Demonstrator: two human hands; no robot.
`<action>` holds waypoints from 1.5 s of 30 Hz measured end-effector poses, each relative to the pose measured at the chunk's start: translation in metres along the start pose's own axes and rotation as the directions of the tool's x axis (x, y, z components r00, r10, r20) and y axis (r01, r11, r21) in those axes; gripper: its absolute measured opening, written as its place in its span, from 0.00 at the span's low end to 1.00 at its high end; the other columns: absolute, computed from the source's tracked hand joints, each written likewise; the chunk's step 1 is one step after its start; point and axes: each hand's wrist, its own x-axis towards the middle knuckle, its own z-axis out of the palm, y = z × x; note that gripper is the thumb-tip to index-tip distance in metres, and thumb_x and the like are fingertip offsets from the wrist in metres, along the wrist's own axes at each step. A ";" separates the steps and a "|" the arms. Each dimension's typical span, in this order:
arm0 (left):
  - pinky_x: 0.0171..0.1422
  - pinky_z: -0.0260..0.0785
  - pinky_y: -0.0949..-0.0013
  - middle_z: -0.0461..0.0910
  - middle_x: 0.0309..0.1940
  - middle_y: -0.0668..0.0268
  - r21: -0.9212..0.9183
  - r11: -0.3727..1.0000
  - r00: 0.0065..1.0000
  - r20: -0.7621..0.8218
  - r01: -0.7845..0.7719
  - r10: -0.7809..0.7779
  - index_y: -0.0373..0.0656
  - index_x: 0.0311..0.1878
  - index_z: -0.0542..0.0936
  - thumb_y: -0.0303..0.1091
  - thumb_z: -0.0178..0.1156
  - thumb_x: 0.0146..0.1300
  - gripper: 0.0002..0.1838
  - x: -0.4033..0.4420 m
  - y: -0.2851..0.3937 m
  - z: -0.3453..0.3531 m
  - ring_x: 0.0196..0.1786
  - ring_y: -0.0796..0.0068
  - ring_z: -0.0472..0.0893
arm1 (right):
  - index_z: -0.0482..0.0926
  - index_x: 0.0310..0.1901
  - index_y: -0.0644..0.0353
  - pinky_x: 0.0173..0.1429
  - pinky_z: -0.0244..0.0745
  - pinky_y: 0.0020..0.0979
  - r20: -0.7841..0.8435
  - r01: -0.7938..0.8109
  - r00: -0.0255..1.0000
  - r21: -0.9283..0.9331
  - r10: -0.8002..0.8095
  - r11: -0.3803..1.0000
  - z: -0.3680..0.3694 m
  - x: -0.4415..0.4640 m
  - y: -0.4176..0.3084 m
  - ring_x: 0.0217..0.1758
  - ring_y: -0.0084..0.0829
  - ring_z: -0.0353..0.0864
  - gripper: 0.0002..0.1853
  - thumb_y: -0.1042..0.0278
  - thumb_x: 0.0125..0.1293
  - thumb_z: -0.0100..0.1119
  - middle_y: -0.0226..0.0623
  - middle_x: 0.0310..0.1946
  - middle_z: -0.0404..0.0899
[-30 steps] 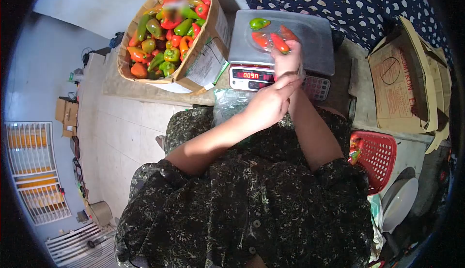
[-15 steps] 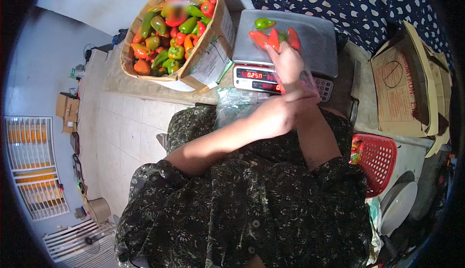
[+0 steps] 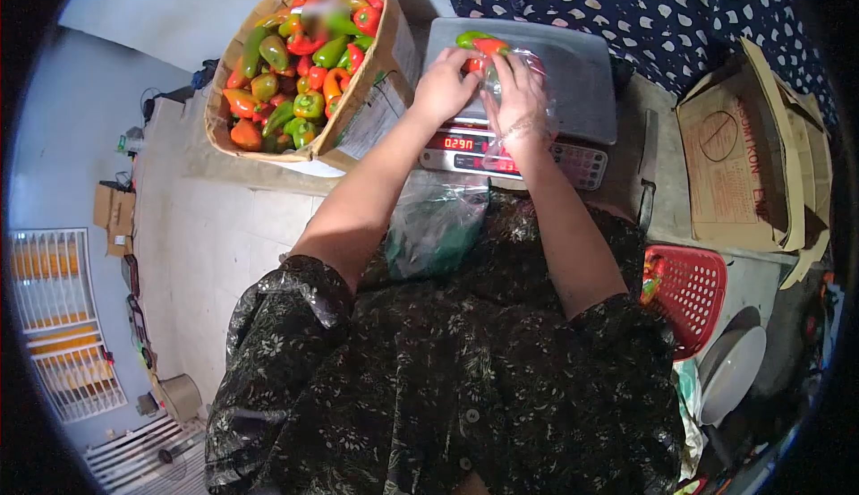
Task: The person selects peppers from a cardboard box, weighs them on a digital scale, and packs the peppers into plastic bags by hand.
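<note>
Both hands are over the grey tray (image 3: 582, 92) of the digital scale. My left hand (image 3: 446, 85) has its fingers curled at a red pepper near the tray's left side; whether it grips it I cannot tell. Beside it, my right hand (image 3: 517, 101) lies with spread fingers on clear plastic around red peppers, the plastic reaching its wrist. A green pepper (image 3: 469, 39) and an orange-red pepper (image 3: 490, 46) show just beyond the fingertips. Red digits glow on the scale's display (image 3: 459, 143). A clear and green plastic bag (image 3: 434, 226) rests on my lap.
At the left stands an open carton (image 3: 367, 128) full of red and green peppers. An open cardboard box (image 3: 729, 173) is at the right, with a red basket (image 3: 693, 298) and a white dish (image 3: 734, 377) below it. Dark patterned cloth (image 3: 617, 3) hangs behind the scale.
My left hand has left the right wrist and moved up to the peppers on the tray. My right hand has shifted slightly left and spread its fingers. The red peppers are now bunched under plastic.
</note>
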 end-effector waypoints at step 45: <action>0.52 0.61 0.58 0.73 0.47 0.65 0.294 0.952 0.990 -0.087 -0.081 0.111 0.54 0.56 0.76 0.47 0.58 0.58 0.22 -0.005 -0.006 0.009 0.51 0.61 0.71 | 0.76 0.49 0.61 0.53 0.65 0.46 0.217 -0.057 0.970 -0.222 0.107 0.973 0.007 -0.012 0.005 0.50 0.38 0.73 0.27 0.54 0.49 0.66 0.37 0.48 0.69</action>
